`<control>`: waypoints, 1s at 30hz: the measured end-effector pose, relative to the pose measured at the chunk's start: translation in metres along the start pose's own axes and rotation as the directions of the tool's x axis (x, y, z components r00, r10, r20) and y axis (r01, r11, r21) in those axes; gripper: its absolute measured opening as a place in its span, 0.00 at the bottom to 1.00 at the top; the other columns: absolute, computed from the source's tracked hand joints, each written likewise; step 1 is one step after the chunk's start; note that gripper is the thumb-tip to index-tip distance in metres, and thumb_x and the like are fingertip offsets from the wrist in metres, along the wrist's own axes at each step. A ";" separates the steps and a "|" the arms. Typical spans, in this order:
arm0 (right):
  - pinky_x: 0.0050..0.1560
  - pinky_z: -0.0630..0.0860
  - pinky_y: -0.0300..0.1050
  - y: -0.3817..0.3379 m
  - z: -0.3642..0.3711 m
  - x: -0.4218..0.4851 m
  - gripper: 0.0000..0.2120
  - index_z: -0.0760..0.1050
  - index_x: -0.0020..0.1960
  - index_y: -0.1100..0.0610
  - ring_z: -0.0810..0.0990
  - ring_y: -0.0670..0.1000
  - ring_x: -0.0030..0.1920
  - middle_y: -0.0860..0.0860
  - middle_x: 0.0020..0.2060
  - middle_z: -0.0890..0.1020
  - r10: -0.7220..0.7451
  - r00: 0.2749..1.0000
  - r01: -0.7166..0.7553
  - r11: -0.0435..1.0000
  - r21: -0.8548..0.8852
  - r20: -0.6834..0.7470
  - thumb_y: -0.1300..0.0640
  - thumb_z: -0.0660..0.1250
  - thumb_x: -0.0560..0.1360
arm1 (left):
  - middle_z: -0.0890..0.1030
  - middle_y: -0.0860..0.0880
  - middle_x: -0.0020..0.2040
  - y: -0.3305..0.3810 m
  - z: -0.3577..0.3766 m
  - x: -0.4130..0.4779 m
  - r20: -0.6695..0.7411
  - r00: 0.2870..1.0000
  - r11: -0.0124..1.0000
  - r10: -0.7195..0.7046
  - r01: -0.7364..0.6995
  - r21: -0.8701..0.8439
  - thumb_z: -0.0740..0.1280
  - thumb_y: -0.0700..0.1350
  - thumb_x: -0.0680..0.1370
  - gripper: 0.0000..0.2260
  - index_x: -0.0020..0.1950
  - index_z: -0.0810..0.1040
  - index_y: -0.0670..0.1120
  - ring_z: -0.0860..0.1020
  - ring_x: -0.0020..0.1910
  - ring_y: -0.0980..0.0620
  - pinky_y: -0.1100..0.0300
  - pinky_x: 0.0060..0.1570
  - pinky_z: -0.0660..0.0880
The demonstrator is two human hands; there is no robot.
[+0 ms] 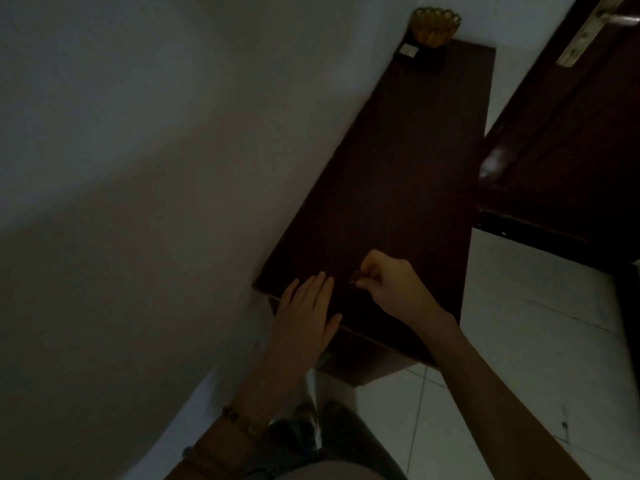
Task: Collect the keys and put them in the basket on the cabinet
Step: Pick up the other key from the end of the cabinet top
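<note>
While left hand [304, 313] lies flat, right hand [388, 282] pinches small keys [356, 279].

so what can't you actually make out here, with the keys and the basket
- Keys: the right hand pinches something small and dark; dim light and the fingers hide what and how many.
- Basket: far end of the cabinet, too small and dim to see inside.
- Under the left hand: the flat palm covers the cabinet edge.

Dark matt wooden cabinet [398, 174], woven wicker basket [434, 27], glossy tiled floor [519, 375]
</note>
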State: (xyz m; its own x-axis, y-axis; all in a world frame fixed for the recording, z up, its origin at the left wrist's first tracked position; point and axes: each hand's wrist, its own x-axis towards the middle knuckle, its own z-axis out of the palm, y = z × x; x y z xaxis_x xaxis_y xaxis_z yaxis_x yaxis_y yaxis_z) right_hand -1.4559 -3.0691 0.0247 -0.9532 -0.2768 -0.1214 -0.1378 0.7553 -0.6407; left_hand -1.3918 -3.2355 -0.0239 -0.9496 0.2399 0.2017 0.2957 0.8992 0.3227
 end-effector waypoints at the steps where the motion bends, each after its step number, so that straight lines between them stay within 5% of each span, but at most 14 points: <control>1: 0.39 0.76 0.44 0.001 -0.004 -0.004 0.05 0.71 0.44 0.53 0.78 0.47 0.38 0.51 0.38 0.80 0.009 0.999 -0.007 0.999 0.036 -0.034 0.59 0.67 0.72 | 0.78 0.37 0.60 0.002 0.002 -0.001 0.007 1.000 1.000 0.007 -0.006 -0.007 0.74 0.45 0.70 0.24 0.62 0.74 0.36 0.76 0.59 0.41 0.40 0.60 0.71; 9: 0.36 0.68 0.23 0.006 -0.030 -0.040 0.11 0.69 0.37 0.44 0.75 0.33 0.36 0.42 0.34 0.77 0.103 0.970 -0.042 0.964 0.264 -0.221 0.56 0.70 0.70 | 0.76 0.36 0.62 0.019 0.013 -0.003 0.083 0.996 0.998 0.031 -0.026 -0.059 0.69 0.48 0.74 0.22 0.63 0.74 0.37 0.74 0.61 0.38 0.39 0.61 0.69; 14: 0.36 0.73 0.29 0.023 -0.047 -0.068 0.07 0.73 0.38 0.48 0.78 0.39 0.36 0.47 0.35 0.80 0.198 0.944 -0.071 0.904 0.421 -0.265 0.53 0.73 0.67 | 0.76 0.35 0.61 0.026 0.013 -0.005 0.109 0.994 0.999 -0.007 0.011 -0.039 0.57 0.52 0.75 0.24 0.61 0.75 0.36 0.74 0.61 0.37 0.38 0.60 0.68; 18: 0.46 0.80 0.55 0.045 -0.071 -0.097 0.07 0.75 0.39 0.55 0.83 0.56 0.42 0.60 0.40 0.84 0.266 0.944 -0.097 0.792 0.603 -0.197 0.58 0.73 0.66 | 0.75 0.33 0.61 0.037 0.013 -0.007 0.050 0.997 0.998 -0.052 0.053 -0.031 0.52 0.56 0.77 0.28 0.61 0.74 0.33 0.74 0.60 0.36 0.38 0.61 0.67; 24: 0.45 0.79 0.54 0.087 -0.118 -0.157 0.04 0.75 0.39 0.59 0.82 0.59 0.41 0.67 0.42 0.82 0.274 0.944 -0.062 0.699 0.712 -0.186 0.65 0.70 0.68 | 0.75 0.35 0.62 0.117 0.018 -0.007 -0.089 0.993 0.997 -0.071 0.068 -0.033 0.56 0.53 0.77 0.24 0.64 0.72 0.36 0.72 0.62 0.38 0.41 0.63 0.64; 30: 0.42 0.82 0.45 0.142 -0.167 -0.214 0.03 0.76 0.42 0.63 0.84 0.53 0.40 0.61 0.41 0.84 0.274 0.943 -0.049 0.678 0.734 -0.190 0.66 0.69 0.70 | 0.72 0.38 0.66 0.219 0.045 -0.008 -0.117 0.993 0.999 -0.021 0.016 -0.043 0.56 0.54 0.77 0.24 0.66 0.70 0.39 0.69 0.64 0.41 0.46 0.65 0.62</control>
State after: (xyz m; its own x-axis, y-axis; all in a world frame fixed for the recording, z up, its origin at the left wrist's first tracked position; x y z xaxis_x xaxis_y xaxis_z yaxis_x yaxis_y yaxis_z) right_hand -1.3163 -2.8035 0.0866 -0.9876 0.0584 -0.1459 0.1508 0.0895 -0.9845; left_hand -1.3239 -3.0237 0.0032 -0.9369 0.1763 0.3020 0.2845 0.8865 0.3650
